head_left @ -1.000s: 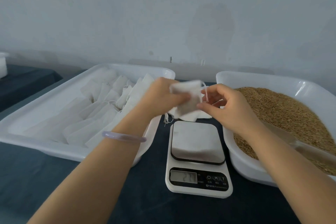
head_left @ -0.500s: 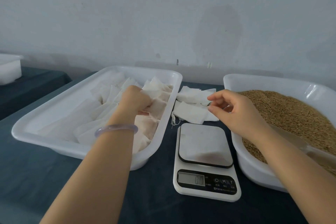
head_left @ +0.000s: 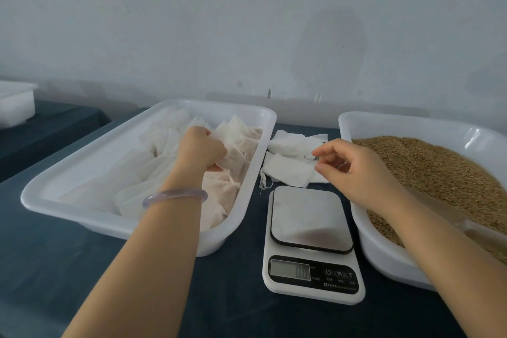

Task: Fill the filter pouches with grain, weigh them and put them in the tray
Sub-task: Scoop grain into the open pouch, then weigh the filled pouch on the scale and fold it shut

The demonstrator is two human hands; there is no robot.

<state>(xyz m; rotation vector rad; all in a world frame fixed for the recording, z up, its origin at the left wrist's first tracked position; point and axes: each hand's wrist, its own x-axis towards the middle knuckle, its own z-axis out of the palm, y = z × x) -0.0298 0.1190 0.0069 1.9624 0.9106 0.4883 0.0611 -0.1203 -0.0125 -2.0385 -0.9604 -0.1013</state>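
Note:
A white tray (head_left: 82,162) on the left holds several filled white filter pouches (head_left: 238,134). My left hand (head_left: 200,151) is inside it, fingers curled round one pouch that lies among the others. Between the tray and the tub lies a small pile of empty pouches (head_left: 290,173). My right hand (head_left: 354,170) hovers at that pile's right edge, fingers loosely curled, thumb and forefinger apart at a pouch's edge. The scale (head_left: 310,217) in front has a bare platform and reads 0.0. The white tub (head_left: 384,250) on the right is full of grain (head_left: 439,167).
A translucent scoop (head_left: 450,217) lies in the grain under my right forearm. Another white container (head_left: 13,107) stands on a separate table at the far left. A wall runs close behind the trays. Dark cloth covers the table.
My left hand carried the filled pouch from above the scale into the tray and set it among the others. My right hand let go of it and moved to the empty pouches.

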